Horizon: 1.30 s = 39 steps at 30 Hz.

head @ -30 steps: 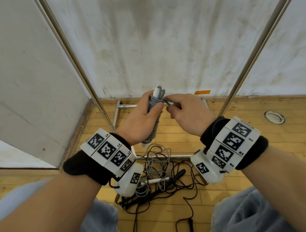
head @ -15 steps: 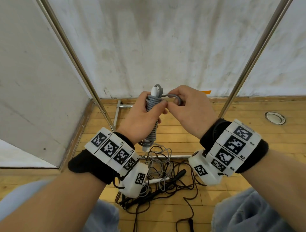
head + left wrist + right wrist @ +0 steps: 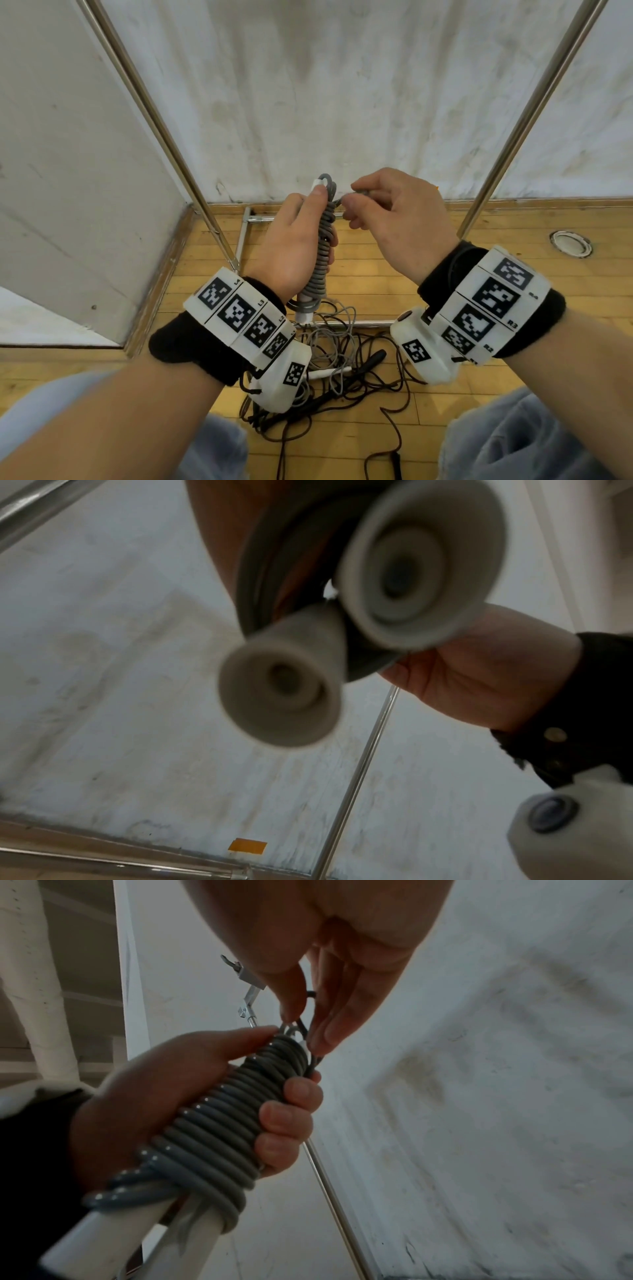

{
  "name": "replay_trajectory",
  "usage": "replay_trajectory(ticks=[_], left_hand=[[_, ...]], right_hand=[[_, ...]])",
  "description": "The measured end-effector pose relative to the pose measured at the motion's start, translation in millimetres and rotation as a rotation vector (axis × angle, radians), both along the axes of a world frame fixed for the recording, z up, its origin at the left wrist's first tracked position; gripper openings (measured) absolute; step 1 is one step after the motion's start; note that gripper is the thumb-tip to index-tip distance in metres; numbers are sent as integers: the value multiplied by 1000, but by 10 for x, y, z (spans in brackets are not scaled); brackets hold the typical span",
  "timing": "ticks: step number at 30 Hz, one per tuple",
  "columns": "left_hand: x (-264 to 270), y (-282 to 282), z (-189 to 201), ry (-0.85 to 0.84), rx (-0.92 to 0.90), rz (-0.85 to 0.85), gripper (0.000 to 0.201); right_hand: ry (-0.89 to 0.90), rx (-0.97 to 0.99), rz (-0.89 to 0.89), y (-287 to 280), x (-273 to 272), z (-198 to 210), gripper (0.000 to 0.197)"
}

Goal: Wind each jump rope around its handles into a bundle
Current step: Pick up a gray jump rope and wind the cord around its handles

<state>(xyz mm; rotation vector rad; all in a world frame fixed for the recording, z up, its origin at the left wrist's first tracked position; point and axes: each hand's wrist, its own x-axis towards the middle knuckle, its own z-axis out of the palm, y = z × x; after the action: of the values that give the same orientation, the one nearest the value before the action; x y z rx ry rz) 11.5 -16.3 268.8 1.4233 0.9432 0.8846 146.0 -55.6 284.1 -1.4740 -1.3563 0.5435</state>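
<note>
A grey jump rope (image 3: 322,246) (image 3: 222,1123) is coiled tightly round its two white handles (image 3: 137,1231), held upright in front of me. My left hand (image 3: 294,240) (image 3: 164,1104) grips the bundle, thumb pressed near its top. My right hand (image 3: 387,212) (image 3: 308,1015) pinches the rope's loose end loop (image 3: 359,195) at the top of the bundle. The left wrist view shows the two handle butts (image 3: 281,696) from below, blurred. On the floor below lie tangled ropes: a grey one with a white handle (image 3: 329,371) and black ones (image 3: 363,363).
Two slanting metal poles (image 3: 161,130) (image 3: 527,120) and a floor frame bar (image 3: 356,323) stand ahead on the wooden floor (image 3: 445,428). A stained white wall (image 3: 325,85) is close behind. A round floor fitting (image 3: 570,242) sits at the right.
My right hand has lifted and drawn the rope's end loop upward and rightward at the bundle's top. The left hand's thumb has slid up to the top of the bundle.
</note>
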Motion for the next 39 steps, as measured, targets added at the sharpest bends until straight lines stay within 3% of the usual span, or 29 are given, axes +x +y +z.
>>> replay_trajectory(ticks=[4,13,16,20,25,30,35,39], left_hand=[[20,-50,17,-37,35,-25,55],[-30,-18,51,-53,41,-41,64],[-36,-18,60,-86,30,-68,53],[-41,-24,63,-112,20,-108,45],[15,-37,10,-79,27,-94,59],[13,-19,3,-97,-71,-123,49],[-31,30,65,-234,-190,-72,46],[-23,6,52,-284,-192,-101,46]], right_hand=[[-89,102,-90,-3,26,34,25],[-40,44,133,-39,8,77,15],[-24,26,174,-22,43,102,20],[12,44,134,-1,54,123,8],[96,43,94,-14,-19,91,8],[131,37,31,-26,-56,61,15],[182,35,144,-43,-94,123,32],[115,70,108,-37,-100,124,30]])
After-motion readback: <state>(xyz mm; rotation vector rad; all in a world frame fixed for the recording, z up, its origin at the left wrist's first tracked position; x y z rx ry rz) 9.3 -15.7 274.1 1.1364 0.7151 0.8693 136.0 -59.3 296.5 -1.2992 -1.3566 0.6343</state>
